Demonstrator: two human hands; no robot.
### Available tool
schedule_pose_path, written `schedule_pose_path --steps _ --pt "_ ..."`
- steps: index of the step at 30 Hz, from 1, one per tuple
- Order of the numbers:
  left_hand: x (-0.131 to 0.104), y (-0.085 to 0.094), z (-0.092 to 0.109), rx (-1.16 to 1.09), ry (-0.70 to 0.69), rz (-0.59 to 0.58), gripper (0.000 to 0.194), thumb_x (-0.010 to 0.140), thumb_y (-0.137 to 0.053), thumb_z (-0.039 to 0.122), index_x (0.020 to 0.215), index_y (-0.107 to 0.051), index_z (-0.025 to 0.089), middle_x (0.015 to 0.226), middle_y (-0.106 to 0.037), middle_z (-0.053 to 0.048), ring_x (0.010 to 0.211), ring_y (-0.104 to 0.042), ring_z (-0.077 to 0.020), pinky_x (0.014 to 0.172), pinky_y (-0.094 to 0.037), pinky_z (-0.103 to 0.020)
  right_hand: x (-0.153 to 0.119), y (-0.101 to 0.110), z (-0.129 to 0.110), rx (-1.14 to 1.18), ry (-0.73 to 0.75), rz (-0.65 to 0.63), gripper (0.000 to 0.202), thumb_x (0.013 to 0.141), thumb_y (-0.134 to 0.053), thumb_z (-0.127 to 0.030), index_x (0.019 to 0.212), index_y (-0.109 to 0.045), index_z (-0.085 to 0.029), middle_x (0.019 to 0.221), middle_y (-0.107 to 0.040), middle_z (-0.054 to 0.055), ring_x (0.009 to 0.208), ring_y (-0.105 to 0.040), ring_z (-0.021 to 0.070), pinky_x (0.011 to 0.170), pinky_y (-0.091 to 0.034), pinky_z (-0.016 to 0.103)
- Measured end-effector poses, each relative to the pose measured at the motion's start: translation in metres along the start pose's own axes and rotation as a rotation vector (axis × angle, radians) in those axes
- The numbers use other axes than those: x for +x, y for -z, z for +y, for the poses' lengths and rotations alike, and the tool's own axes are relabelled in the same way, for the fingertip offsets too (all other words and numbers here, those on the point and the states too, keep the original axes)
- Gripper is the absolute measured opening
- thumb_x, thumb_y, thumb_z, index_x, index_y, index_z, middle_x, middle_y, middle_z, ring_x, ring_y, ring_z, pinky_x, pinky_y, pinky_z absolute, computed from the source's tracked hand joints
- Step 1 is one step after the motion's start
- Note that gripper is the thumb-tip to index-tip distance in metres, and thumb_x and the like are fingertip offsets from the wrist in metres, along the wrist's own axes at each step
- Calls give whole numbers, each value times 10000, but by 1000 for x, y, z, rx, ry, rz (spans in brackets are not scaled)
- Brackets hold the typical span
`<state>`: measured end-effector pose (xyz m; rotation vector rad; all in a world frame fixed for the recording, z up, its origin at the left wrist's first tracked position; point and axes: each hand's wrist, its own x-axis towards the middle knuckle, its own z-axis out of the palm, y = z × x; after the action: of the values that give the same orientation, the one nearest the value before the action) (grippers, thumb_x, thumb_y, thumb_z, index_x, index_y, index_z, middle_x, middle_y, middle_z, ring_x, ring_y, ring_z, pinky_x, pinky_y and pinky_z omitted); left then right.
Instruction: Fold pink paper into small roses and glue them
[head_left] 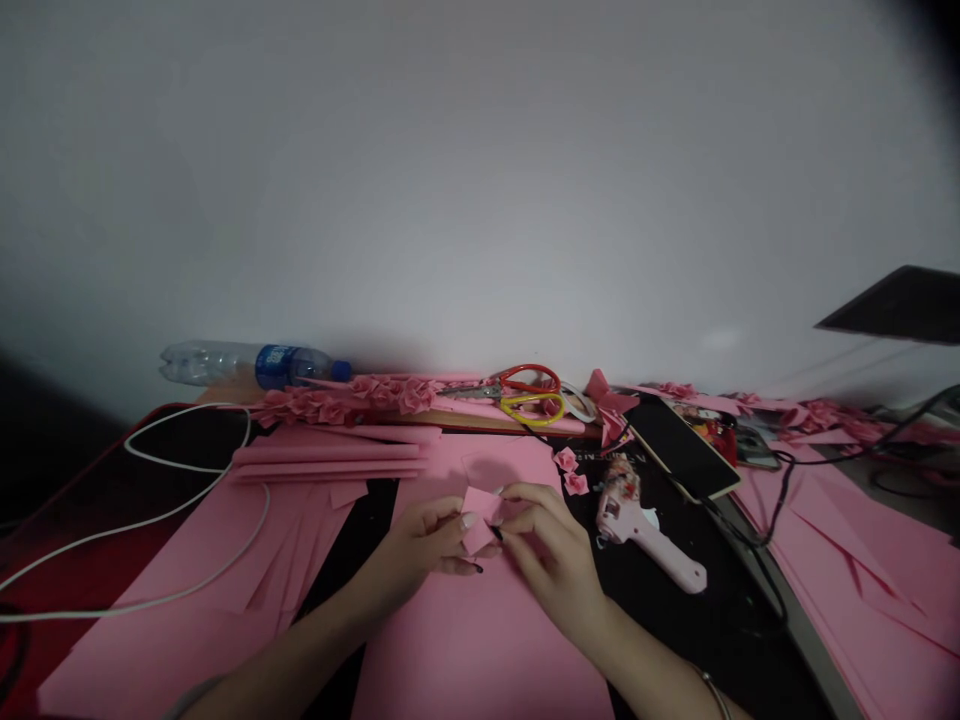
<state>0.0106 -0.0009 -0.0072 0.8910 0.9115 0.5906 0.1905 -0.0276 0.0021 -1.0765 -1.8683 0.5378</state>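
A small folded piece of pink paper (480,508) is held up between both hands at the centre. My left hand (433,540) pinches its left side, with the thumb on the front. From the right, my right hand (546,540) has its fingers closed on the paper's right edge. Beneath the hands lies a large pink sheet (484,650). Two small pink paper roses (565,460) rest just beyond my right hand. To its right lies a pale pink glue gun (652,540), its nozzle end stained.
Rolled pink paper (330,462) and loose sheets (157,560) lie left, with a white cable (187,465). Along the wall are a plastic bottle (255,364), paper roses and scissors (529,392). A phone (686,450), black cables and more pink sheets (862,560) are right.
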Motion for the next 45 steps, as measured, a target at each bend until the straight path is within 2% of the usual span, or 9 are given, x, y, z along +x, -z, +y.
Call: schedule_pose_path --steps 6,12,18,24,29,35,45 --pt "-4 -5 5 71 -15 2 424 723 -623 508 973 -662 168 844 -675 -54 833 -642 -205 730 -531 -318 3 -3 0 163 -175 -37 99 839 -529 -157 751 -540 -201 970 -564 76 914 -568 190 761 -481 317" --pt "-4 -6 2 128 -35 70 413 761 -580 487 1011 -655 166 857 -682 -56 800 -651 -201 668 -538 -306 4 -6 -2 298 -271 -84 128 832 -568 -231 710 -542 -200 977 -533 61 907 -560 176 735 -499 293" --pt "-5 -8 -4 129 -35 45 418 791 -537 483 1030 -623 151 880 -685 -72 803 -664 -207 662 -529 -298 5 -10 -1 430 -358 -68 183 837 -562 -226 672 -489 -194 817 -535 27 781 -542 155 684 -453 270" --pt "-9 -13 4 220 -84 8 364 844 -473 434 930 -641 123 824 -680 -77 717 -636 -168 651 -514 -278 1 -12 4 399 -411 -43 173 854 -528 -225 692 -481 -190 784 -524 21 730 -509 146 650 -413 258" --pt "-8 -12 2 225 -115 -16 322 865 -453 398 911 -628 132 802 -661 -61 727 -621 -165 655 -498 -270 -1 -13 5 363 -439 -42 171 858 -502 -209 694 -454 -193 688 -486 -10 620 -462 124 575 -378 241" --pt "-6 -11 -5 404 -265 25 212 812 -547 282 686 -597 119 635 -589 -10 608 -529 -121 569 -399 -220 -4 -13 4 248 -416 -68 155 838 -504 -181 686 -472 -182 682 -504 -2 622 -471 129 568 -361 244" --pt "-8 -9 -4 433 -248 24 251 835 -520 310 773 -663 114 682 -657 -42 639 -577 -143 583 -424 -224 0 -14 0 383 -544 -38 200 816 -550 -254 655 -448 -193 596 -471 -34 548 -435 112 528 -346 241"
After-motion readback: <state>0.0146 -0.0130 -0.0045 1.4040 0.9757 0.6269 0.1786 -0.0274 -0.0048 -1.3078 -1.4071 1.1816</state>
